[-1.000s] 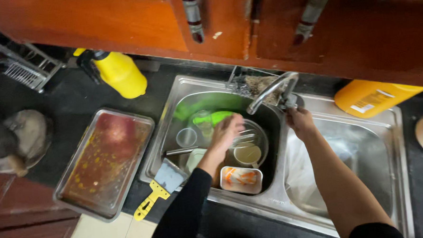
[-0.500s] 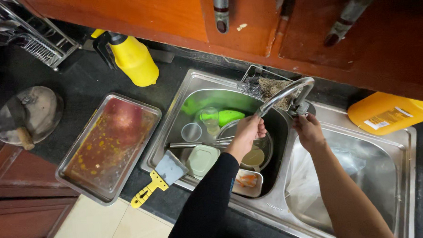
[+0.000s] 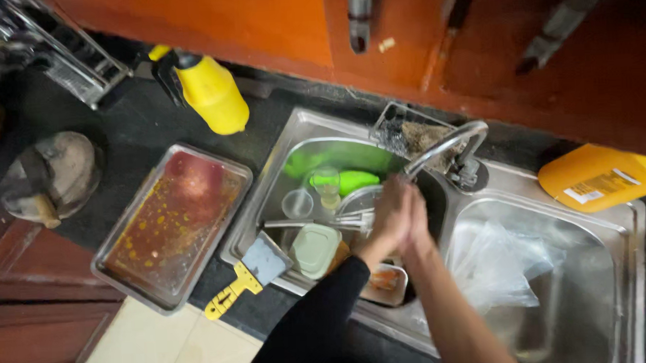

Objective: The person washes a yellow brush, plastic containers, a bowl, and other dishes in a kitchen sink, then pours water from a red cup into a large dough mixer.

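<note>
Meanwhile left hand (image 3: 388, 216) and right hand (image 3: 417, 221) press together, gripping nothing, above sink (image 3: 292, 136) holding cups and plates.

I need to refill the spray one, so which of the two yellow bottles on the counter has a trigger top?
The yellow bottle left of the sink, standing with a black trigger head. The orange-yellow one on the right has none visible.

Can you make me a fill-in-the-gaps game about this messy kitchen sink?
1. The two hands are pressed together under the curved ____.
2. The spray bottle on the counter is ____ in colour.
3. The dirty metal baking tray lies to the ____ of the sink.
4. The crumpled clear plastic bag sits in the ____ basin.

Missing words: tap; yellow; left; right
</note>
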